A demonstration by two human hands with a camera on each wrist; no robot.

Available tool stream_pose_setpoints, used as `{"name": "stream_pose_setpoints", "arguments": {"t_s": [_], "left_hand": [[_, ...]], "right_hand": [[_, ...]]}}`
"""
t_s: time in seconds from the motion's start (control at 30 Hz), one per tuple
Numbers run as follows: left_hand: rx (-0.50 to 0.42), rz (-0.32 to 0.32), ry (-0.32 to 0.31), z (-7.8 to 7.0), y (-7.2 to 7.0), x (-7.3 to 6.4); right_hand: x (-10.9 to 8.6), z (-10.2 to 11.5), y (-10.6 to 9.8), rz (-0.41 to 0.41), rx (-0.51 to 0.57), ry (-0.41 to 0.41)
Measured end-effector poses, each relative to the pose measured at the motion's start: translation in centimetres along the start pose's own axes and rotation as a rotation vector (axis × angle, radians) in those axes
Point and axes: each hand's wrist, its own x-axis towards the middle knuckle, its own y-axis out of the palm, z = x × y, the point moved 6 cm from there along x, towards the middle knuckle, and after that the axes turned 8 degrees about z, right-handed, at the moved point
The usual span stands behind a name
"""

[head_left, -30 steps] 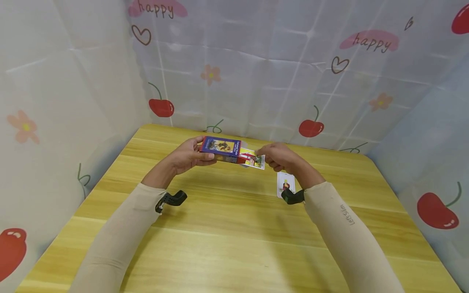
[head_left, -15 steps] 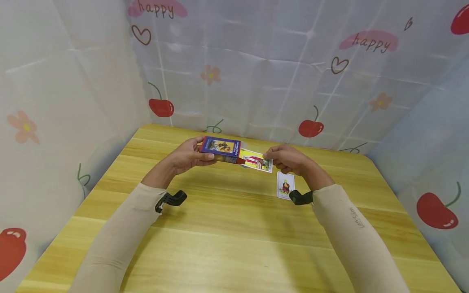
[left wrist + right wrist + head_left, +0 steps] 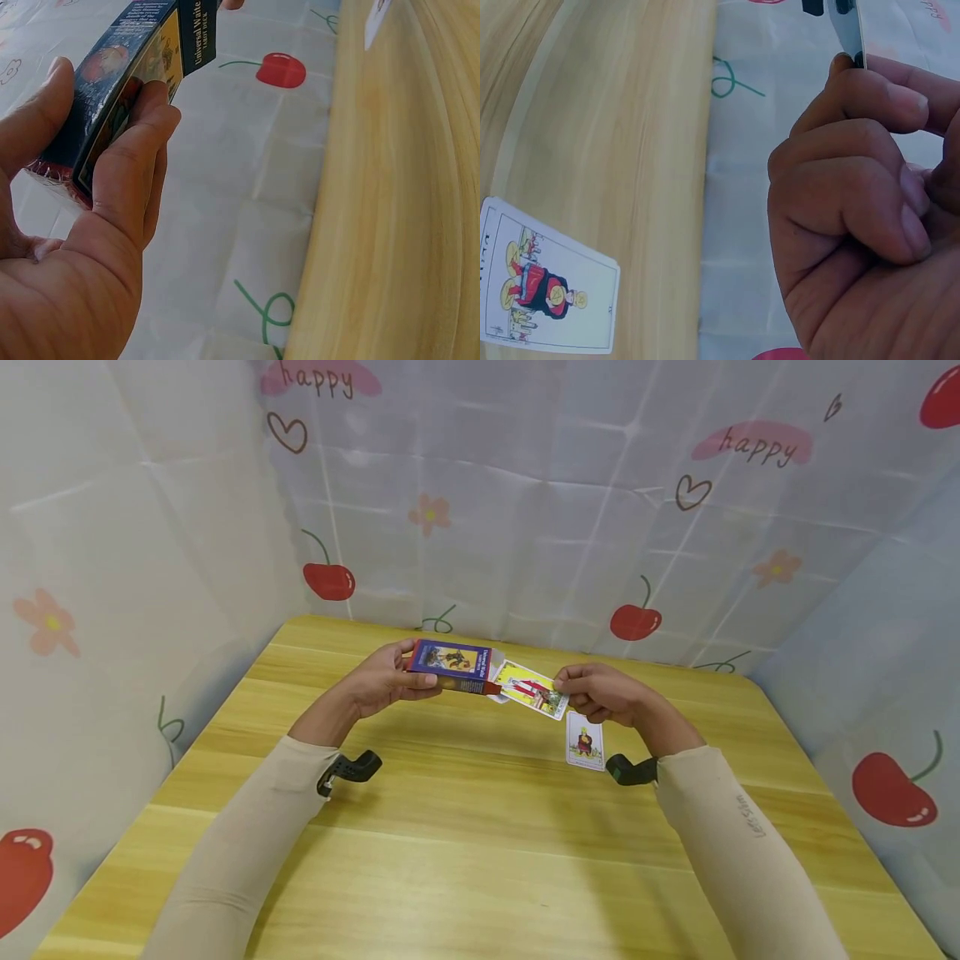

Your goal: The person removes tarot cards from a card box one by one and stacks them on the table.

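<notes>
My left hand (image 3: 386,681) grips a blue tarot card box (image 3: 453,660) from its left end, with the open end facing right. In the left wrist view, thumb and fingers wrap around the same box (image 3: 112,90), which bears the words "Universal Waite Tarot Deck". Between thumb and fingers my right hand (image 3: 603,692) pinches a yellow tarot card (image 3: 532,688) by its right end. That card's left end is right at the box's mouth; whether it is fully out I cannot tell. The remaining fingers of my right hand (image 3: 855,180) are curled in.
Another tarot card (image 3: 584,741) lies face up on the wooden table (image 3: 450,852), below my right hand. Behind the table hangs a white sheet (image 3: 510,560) printed with cherries, flowers and hearts. Each wrist carries a black camera mount.
My right hand has moved to the right and slightly toward me, drawing the yellow tarot card out of the box. My left hand and the box have stayed put.
</notes>
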Motion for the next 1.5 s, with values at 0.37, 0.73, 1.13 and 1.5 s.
{"name": "stream_pose_setpoints", "arguments": {"t_s": [0.37, 0.73, 1.13, 1.5], "left_hand": [[-0.017, 0.001, 0.004, 0.0, -0.1, -0.1], [-0.014, -0.006, -0.009, 0.1, 0.0, 0.0], [-0.019, -0.004, -0.004, 0.0, 0.1, -0.1], [-0.021, 0.005, 0.003, -0.1, 0.2, 0.0]], "right_hand": [[-1.3, -1.7, -0.2, -0.04, 0.035, -0.001], [-2.5, -4.6, -1.2, -0.13, 0.11, 0.028], [-2.8, -6.5, -1.0, -0.151, 0.147, 0.051], [-3.5, -8.0, -2.0, -0.195, 0.01, 0.132]]}}
